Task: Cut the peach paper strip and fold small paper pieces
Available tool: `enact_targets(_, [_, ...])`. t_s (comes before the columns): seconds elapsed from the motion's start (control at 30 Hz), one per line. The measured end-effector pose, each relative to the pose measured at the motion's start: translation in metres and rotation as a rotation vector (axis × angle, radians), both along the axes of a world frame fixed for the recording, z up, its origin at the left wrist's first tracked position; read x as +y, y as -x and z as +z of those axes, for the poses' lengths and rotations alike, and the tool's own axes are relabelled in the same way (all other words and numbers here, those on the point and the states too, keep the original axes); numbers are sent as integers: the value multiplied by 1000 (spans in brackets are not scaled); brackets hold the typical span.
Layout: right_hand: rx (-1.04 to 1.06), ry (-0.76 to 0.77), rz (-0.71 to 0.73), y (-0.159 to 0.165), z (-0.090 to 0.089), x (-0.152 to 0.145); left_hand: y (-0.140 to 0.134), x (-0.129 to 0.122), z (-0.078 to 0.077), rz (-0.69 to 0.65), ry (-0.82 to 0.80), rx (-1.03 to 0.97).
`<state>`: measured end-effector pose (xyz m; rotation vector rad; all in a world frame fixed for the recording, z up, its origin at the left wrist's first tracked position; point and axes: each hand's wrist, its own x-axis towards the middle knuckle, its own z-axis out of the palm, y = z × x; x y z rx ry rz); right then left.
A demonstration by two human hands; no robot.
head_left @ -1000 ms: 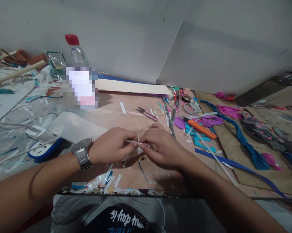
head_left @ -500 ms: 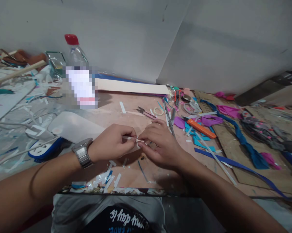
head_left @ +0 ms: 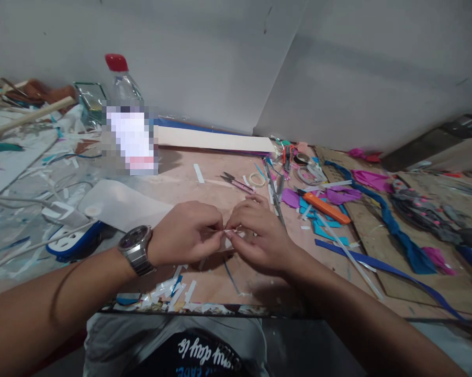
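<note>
Over the middle of the table, my left hand (head_left: 191, 230) and my right hand (head_left: 257, 230) meet at the fingertips. Between them shows a thin white paper strip (head_left: 230, 231), small and mostly hidden by the fingers. The left thumb and forefinger pinch its left end. My right thumb and forefinger close on the other end, with the remaining right fingers curled above. A pair of pink-handled tweezers or small scissors (head_left: 236, 181) lies just beyond the right hand, near a roll of tape (head_left: 257, 179). Paper scraps (head_left: 177, 290) are scattered below the left hand.
On the left stand a red-capped bottle (head_left: 122, 84) and a blue-and-white power strip (head_left: 73, 240) with cables. To the right lie an orange cutter knife (head_left: 324, 207), blue ribbon (head_left: 389, 264) and a wooden board (head_left: 401, 283). A long cream strip (head_left: 216, 140) rests by the wall.
My left hand has turned slightly and its fingertips have moved right, closer to the right fingertips. Less of the white strip shows on the left side now.
</note>
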<state>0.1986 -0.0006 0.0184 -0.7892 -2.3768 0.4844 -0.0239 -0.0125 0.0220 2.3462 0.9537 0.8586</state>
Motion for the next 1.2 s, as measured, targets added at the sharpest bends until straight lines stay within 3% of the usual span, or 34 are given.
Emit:
enact_targets(0.2, [88,84,14,3,0,-1,-4,-1,-4,-74,-193,118])
enact_targets(0.43, [25,35,-60,-2,0,3,8,4,-2,-44,21,71])
enact_targets(0.6, [-26,36,-95,-8,2,10,15,11,-1,17,2,94])
enact_targets(0.93, [-86,72,-23,-7,-2,9,11,10,-3,4,48,119])
enact_targets(1.2, [-49,74,14,-1,-2,3,5,3,-2,-34,277,84])
